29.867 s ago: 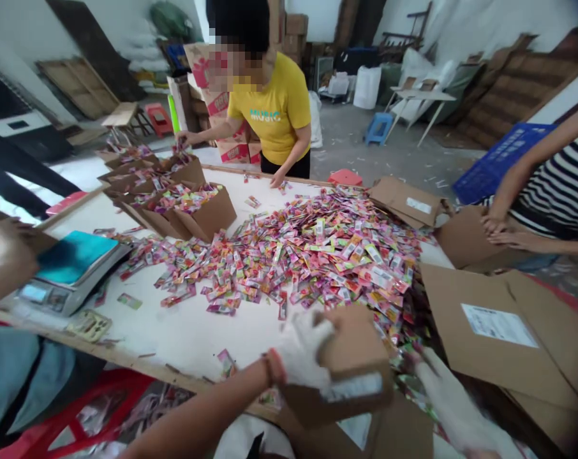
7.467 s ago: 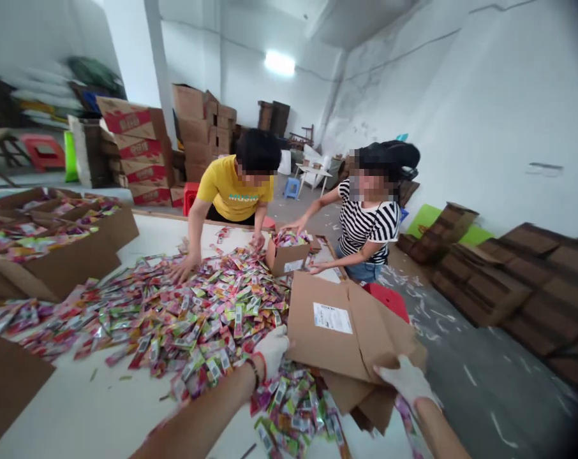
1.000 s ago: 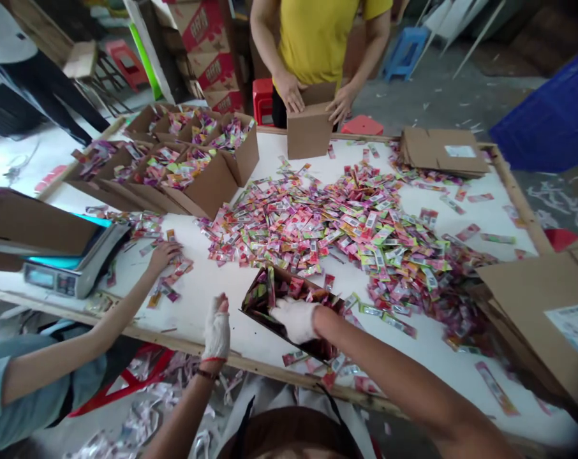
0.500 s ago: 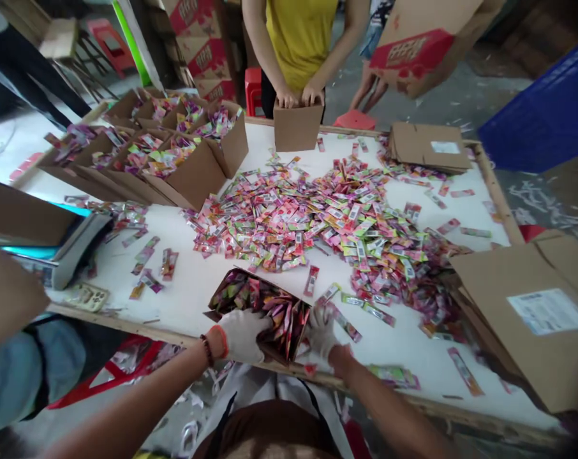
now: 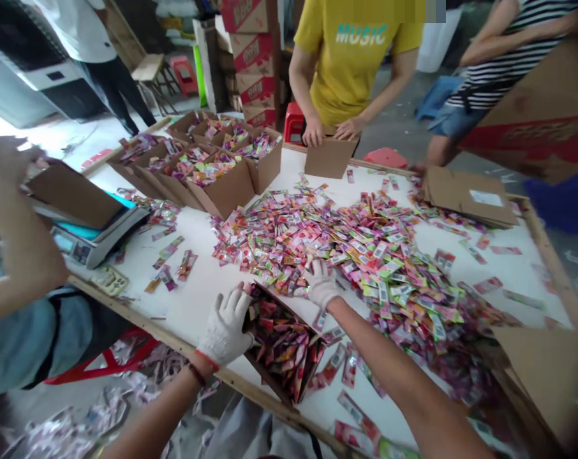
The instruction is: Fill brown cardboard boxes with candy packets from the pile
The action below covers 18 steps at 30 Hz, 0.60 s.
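My left hand [image 5: 226,325], in a white knitted glove with an orange cuff, lies against the left end of a small cardboard box [image 5: 266,371]. Its fingers are stretched out and apart. Thin candy-like sachets [image 5: 282,341] in red, purple and orange fill the box, which stands at the table's near edge. Beyond the box, my gloved right hand [image 5: 321,284] reaches to the near edge of a large heap of similar sachets [image 5: 360,248]. Its fingers are spread over the heap, with no sachet visibly gripped.
Filled cardboard boxes [image 5: 226,188] stand at the far left, near a scale [image 5: 95,245] bearing a tilted box [image 5: 73,191]. Flattened cartons [image 5: 466,194] lie at the far right. Opposite, a person in a yellow shirt [image 5: 360,57] handles a box [image 5: 331,157]. Another person's arm [image 5: 18,248] is at left.
My right hand has left the near box's right side and moved forward to the heap. My left hand has shifted to the box's left end. The view has tilted up and turned.
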Available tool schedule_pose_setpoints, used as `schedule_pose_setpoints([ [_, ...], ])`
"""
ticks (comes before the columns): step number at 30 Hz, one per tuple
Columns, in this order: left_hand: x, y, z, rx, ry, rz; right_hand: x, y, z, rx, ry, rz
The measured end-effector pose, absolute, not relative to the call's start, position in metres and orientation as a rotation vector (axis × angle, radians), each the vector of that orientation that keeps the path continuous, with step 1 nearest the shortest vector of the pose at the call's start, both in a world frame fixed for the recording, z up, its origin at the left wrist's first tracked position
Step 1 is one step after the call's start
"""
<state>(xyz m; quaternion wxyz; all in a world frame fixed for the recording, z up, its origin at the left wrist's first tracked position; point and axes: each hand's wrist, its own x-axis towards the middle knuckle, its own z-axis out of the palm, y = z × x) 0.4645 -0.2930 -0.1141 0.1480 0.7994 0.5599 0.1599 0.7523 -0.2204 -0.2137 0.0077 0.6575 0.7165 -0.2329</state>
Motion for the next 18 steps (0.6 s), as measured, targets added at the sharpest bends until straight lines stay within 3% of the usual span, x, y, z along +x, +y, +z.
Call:
schedule_pose_setpoints([
  [4,0.459,-0.285,-0.117,2.277,1.525,0.417,0.721,-0.171,-0.222,1.691,2.169,-0.586],
  [8,0.455,-0.283,-0.115,2.155,1.503,0.463,0.741,-0.164,-0.208,1.777,2.172,-0.708],
  [14,0.455,-0.279,-0.106,1.885,1.527,0.559,0.783,-0.206,-0.101,2.011,2.155,-1.078],
  [18,0.453,-0.275,-0.113,1.568,1.428,0.686,0.769,-0.258,-0.027,1.963,2.186,-1.653],
])
